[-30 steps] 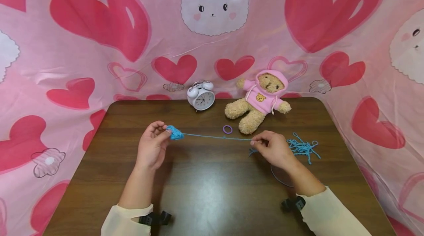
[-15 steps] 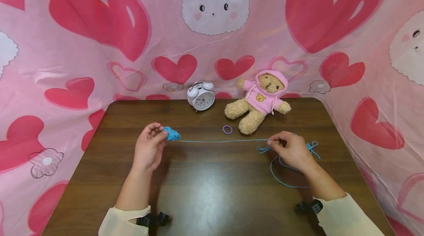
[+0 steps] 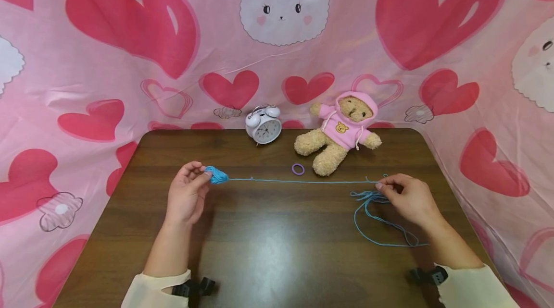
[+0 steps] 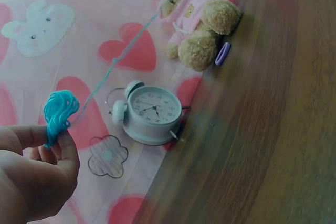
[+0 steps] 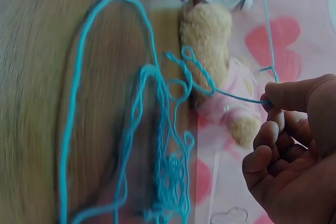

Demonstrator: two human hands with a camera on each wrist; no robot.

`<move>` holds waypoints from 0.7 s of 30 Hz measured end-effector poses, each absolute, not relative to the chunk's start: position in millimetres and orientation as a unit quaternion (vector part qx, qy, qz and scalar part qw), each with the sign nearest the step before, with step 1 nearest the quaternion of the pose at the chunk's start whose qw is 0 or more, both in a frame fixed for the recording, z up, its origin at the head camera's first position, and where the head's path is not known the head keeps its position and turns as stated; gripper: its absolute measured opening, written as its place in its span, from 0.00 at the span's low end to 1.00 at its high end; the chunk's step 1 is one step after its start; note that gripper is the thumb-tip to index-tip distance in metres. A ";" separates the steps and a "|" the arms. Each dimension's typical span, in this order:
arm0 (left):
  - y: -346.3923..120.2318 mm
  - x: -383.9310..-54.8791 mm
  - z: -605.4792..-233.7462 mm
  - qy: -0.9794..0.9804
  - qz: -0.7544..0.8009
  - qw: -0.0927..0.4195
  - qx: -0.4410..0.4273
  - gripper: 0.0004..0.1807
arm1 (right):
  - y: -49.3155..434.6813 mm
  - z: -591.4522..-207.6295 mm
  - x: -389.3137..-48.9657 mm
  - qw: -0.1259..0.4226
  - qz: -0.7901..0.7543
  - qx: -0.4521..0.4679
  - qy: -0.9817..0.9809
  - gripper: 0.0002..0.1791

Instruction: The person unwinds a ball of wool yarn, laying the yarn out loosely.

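Observation:
My left hand (image 3: 187, 195) pinches a small bundle of blue yarn (image 3: 217, 175) between thumb and fingers, up above the table. From that bundle a single yarn strand (image 3: 298, 182) runs nearly straight across to my right hand (image 3: 411, 200), whose thumb and forefinger pinch it. A little knot or kink shows on the strand close to the right fingertips in the right wrist view. Loose yarn (image 5: 173, 182) lies in a tangle on the table by the right hand, with a wide loop curving out of it. The right hand and forearm hide part of this tangle in the head view.
A white alarm clock (image 3: 265, 125) stands at the back of the brown table (image 3: 268, 250). To its right a teddy bear (image 3: 342, 128) in a pink hoodie leans on the heart-printed cloth (image 3: 233, 89). A purple ring (image 3: 297, 169) lies by the bear's foot.
My right hand has moved well to the right, and the strand between the hands has grown longer. The left hand, holding the bundle, has shifted slightly left.

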State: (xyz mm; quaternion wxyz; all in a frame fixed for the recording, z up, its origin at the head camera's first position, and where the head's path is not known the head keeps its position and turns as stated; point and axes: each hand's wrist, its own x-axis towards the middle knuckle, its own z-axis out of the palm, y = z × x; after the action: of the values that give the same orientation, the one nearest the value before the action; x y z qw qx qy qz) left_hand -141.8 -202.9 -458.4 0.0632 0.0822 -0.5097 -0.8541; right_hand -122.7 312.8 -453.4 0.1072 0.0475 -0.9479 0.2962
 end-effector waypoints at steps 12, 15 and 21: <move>-215.9 -137.5 -456.7 -0.511 -0.852 0.078 0.091 0.13 | 362.5 -456.1 -118.9 0.104 0.268 -0.006 -0.958 0.15; -218.5 -136.5 -455.8 -0.509 -0.852 0.080 0.093 0.13 | 374.7 -459.5 -119.3 0.093 0.280 -0.023 -0.955 0.16; -223.7 -134.9 -455.6 -0.501 -0.857 0.080 0.092 0.12 | 395.2 -464.6 -121.0 0.081 0.294 -0.044 -0.951 0.18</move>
State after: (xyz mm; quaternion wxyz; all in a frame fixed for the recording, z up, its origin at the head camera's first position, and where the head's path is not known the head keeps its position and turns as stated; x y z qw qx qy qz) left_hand -134.9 -223.7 -455.6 0.0804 0.0922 -0.5009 -0.8568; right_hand -121.0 395.2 -464.6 0.0807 -0.0438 -0.9512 0.2945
